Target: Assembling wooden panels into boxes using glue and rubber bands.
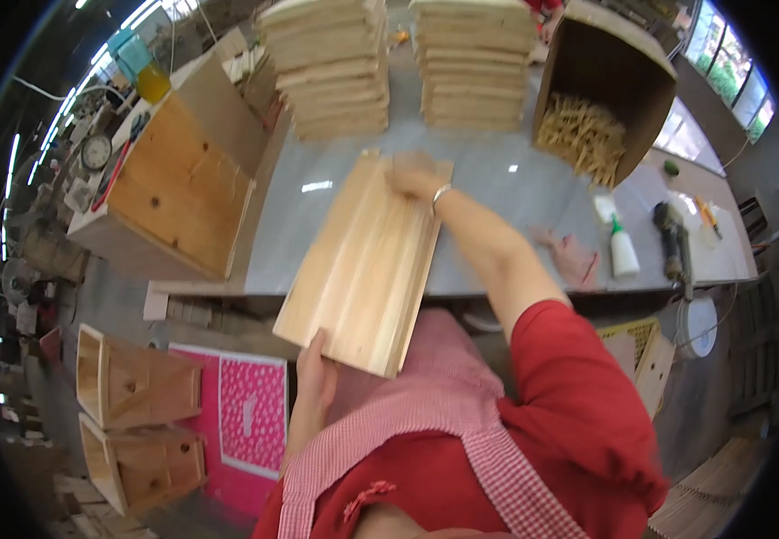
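Observation:
A pale wooden board (pixel 362 260), with stripes of grain along its length, lies tilted over the near edge of the grey worktable (pixel 318 193). Along its right side a second edge shows, perhaps another board or a raised strip. My left hand (pixel 316 377) grips the near end, the thumb on top and the other fingers mostly hidden underneath. At the far end is my right hand (pixel 415 173), with a bracelet at the wrist. It is smeared by motion over the board's far right corner, so its fingers cannot be made out.
Two stacks of boards (pixel 331 76) (pixel 475 67) stand at the back. A carton (pixel 619 72) of small wooden pieces lies tipped at the right. Nearby are a glue bottle (pixel 623 250) and a dark power tool (pixel 670 238). Wooden boxes (pixel 174 180) (pixel 142 377) stand at the left.

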`<state>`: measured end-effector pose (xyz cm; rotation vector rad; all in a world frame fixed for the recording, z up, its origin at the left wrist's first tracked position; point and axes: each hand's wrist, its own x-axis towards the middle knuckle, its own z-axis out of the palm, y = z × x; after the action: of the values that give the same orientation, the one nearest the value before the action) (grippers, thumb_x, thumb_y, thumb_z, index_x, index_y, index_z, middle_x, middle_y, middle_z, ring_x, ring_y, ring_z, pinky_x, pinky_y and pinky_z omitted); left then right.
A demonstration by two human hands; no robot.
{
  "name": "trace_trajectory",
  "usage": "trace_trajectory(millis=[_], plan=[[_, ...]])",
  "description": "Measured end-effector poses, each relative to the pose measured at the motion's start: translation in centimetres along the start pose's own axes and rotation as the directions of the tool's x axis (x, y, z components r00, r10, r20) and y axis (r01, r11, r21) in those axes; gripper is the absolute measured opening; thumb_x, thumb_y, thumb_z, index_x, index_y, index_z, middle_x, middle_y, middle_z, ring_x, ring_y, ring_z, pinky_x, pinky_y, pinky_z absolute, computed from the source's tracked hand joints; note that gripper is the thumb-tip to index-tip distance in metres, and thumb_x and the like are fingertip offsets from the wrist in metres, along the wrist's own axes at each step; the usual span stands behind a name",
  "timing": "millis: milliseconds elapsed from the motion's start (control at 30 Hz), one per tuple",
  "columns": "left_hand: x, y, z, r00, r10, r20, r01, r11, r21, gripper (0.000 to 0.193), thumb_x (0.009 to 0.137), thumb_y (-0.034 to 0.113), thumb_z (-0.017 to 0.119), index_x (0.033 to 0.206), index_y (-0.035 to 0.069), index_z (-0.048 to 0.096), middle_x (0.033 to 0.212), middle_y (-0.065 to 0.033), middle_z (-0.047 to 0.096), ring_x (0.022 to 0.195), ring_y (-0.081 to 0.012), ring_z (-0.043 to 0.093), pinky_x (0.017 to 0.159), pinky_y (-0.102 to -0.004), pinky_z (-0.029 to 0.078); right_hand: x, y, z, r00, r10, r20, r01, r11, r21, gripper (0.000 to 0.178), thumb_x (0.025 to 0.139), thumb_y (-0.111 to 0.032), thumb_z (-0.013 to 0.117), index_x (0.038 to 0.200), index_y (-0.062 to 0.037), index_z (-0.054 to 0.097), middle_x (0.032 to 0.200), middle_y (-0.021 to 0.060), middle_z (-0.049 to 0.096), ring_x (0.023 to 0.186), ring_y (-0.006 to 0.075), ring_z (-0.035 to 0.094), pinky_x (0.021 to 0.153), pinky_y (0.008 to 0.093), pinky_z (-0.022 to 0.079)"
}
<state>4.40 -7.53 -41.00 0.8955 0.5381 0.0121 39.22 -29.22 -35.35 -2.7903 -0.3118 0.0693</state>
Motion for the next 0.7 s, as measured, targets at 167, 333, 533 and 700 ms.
trace_trajectory(millis=[167, 333, 533, 700], plan=[[-5.5, 5.1, 0.1, 0.933, 0.315, -0.175, -0.29, 0.944, 0.155, 0.05, 0.094, 0.013, 0.06, 0.138, -0.002, 0.041, 0.133, -0.0146, 0.053, 0.117, -0.0274, 0.056, 0.097, -0.0421, 0.049, -2.3, -4.2, -2.2, 0.953, -0.143, -0.267, 0.231, 0.914, 0.333, 0.054, 0.08, -0.038, 0.067, 0.114, 0.0041, 0.063, 0.11, 0.0233, 0.067, 0.102, 0.0383, 0.064, 0.089, 0.0411, 0.052], [-8.1, 11.5, -2.6, 0.83, 0.552, -0.084, -0.541, 0.832, 0.124, 0.044, 0.089, 0.002, 0.064, 0.131, -0.005, 0.051, 0.125, -0.015, 0.06, 0.11, -0.0266, 0.061, 0.095, -0.0396, 0.051, -7.4, -5.4, -1.6, 0.809, -0.163, -0.565, 0.47, 0.756, 0.455, 0.048, 0.083, -0.032, 0.066, 0.116, 0.003, 0.062, 0.111, 0.0233, 0.067, 0.105, 0.0375, 0.063, 0.092, 0.0412, 0.05], [-5.0, 12.1, 1.0, 0.362, 0.782, 0.508, -0.688, -0.144, 0.712, 0.026, 0.084, 0.0, 0.068, 0.11, -0.004, 0.066, 0.107, -0.0169, 0.07, 0.099, -0.0301, 0.068, 0.092, -0.038, 0.052, -16.5, 1.6, 1.5, 0.782, 0.168, -0.6, 0.381, 0.633, 0.674, 0.035, 0.09, -0.018, 0.065, 0.117, 0.0037, 0.063, 0.107, 0.0166, 0.07, 0.096, 0.0235, 0.068, 0.086, 0.0337, 0.053], [-1.2, 11.7, 5.4, 0.079, 0.455, 0.887, -0.714, -0.595, 0.369, 0.035, 0.071, -0.006, 0.062, 0.105, -0.001, 0.068, 0.108, -0.0169, 0.07, 0.107, -0.0338, 0.067, 0.091, -0.0416, 0.053, -21.2, 7.2, 0.7, 0.746, 0.284, -0.602, 0.299, 0.664, 0.685, 0.03, 0.091, -0.014, 0.064, 0.114, 0.0053, 0.063, 0.1, 0.0156, 0.071, 0.09, 0.0206, 0.069, 0.081, 0.0318, 0.054]])
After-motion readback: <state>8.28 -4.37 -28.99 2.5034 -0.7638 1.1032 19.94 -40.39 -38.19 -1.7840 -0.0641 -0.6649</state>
